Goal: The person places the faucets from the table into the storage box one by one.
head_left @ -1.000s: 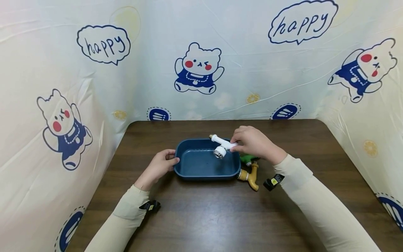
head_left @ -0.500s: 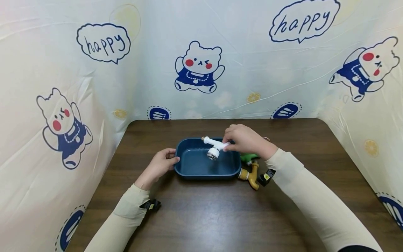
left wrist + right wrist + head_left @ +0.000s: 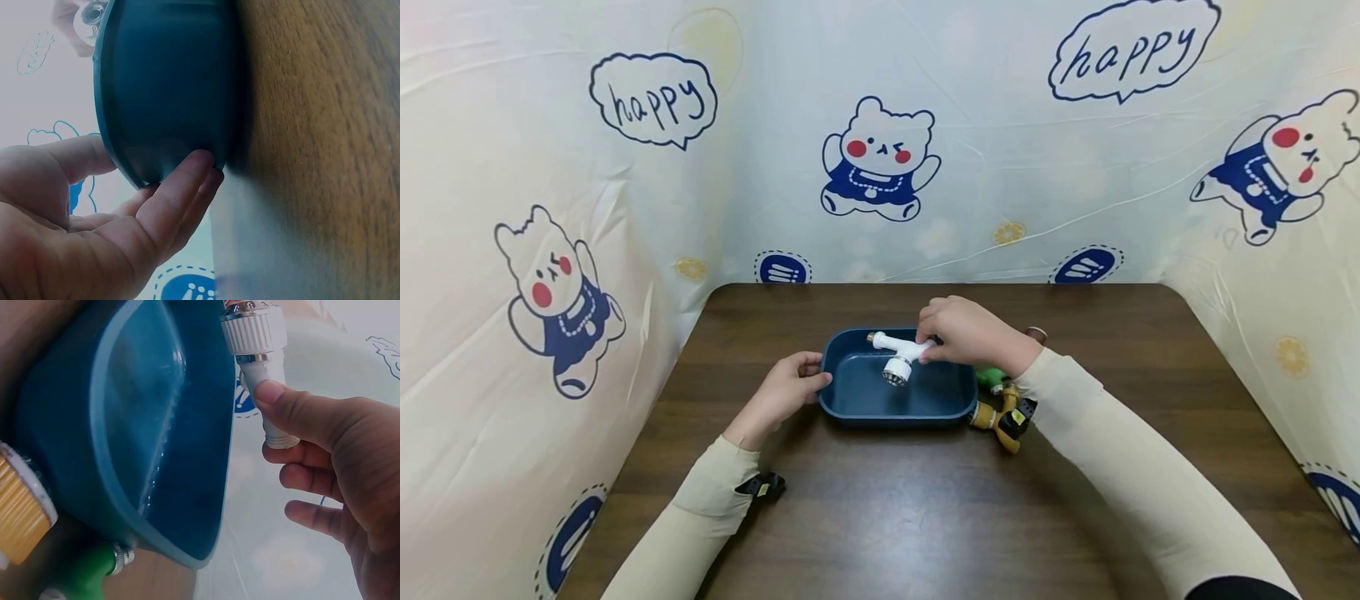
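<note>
Pale glare on the brown tabletop (image 3: 898,512), wrist views hazier.

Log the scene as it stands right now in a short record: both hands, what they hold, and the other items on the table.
Left hand: holds the near-side end of the dark blue, round-cornered rectangular tray
Right hand: pinches the white T-shaped tap with a ribbed collar
White tap: held above the tray's opening
Tray: resting on the dark brown wood-grain table
Beside tray's right end: yellow ribbed tap and green tap, both partly hidden
Behind right wrist: brown round-edged item, mostly hidden, identity unclear
</note>
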Demonstrator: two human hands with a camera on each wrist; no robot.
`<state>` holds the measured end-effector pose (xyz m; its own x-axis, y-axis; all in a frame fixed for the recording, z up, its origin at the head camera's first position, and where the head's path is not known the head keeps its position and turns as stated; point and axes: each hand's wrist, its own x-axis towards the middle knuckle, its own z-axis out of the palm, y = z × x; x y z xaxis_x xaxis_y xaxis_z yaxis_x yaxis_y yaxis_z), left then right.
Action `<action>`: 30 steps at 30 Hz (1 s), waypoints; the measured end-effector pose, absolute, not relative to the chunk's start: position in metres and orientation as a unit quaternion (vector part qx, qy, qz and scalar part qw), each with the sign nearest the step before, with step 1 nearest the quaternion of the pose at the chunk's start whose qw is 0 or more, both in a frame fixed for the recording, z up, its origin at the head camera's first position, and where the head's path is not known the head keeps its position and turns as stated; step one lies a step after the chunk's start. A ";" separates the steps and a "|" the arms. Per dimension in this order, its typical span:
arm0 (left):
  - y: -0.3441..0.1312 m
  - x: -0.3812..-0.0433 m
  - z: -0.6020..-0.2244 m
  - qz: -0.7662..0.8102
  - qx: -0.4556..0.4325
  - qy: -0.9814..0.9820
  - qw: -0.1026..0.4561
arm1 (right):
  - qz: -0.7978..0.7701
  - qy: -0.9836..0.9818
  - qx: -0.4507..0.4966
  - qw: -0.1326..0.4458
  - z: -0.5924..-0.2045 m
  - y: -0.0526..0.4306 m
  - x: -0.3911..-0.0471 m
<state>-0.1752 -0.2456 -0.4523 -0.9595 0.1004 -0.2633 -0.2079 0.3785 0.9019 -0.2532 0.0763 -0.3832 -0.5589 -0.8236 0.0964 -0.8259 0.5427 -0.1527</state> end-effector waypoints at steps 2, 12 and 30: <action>-0.248 -0.177 -0.458 0.559 -0.031 0.818 0.133 | 0.085 -0.878 0.472 0.004 -0.382 0.072 -0.254; -0.248 -0.176 -0.458 0.559 -0.030 0.818 0.133 | 0.061 -0.876 0.479 -0.009 -0.385 0.058 -0.260; -0.248 -0.178 -0.458 0.551 -0.033 0.823 0.134 | 0.054 -0.869 0.491 -0.022 -0.397 0.046 -0.273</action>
<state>-0.1775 -0.2479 -0.4577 -0.9620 0.0934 -0.2565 -0.2018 0.3896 0.8986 -0.2730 0.0460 -0.3974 -0.5176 -0.8555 0.0143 -0.8507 0.5127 -0.1155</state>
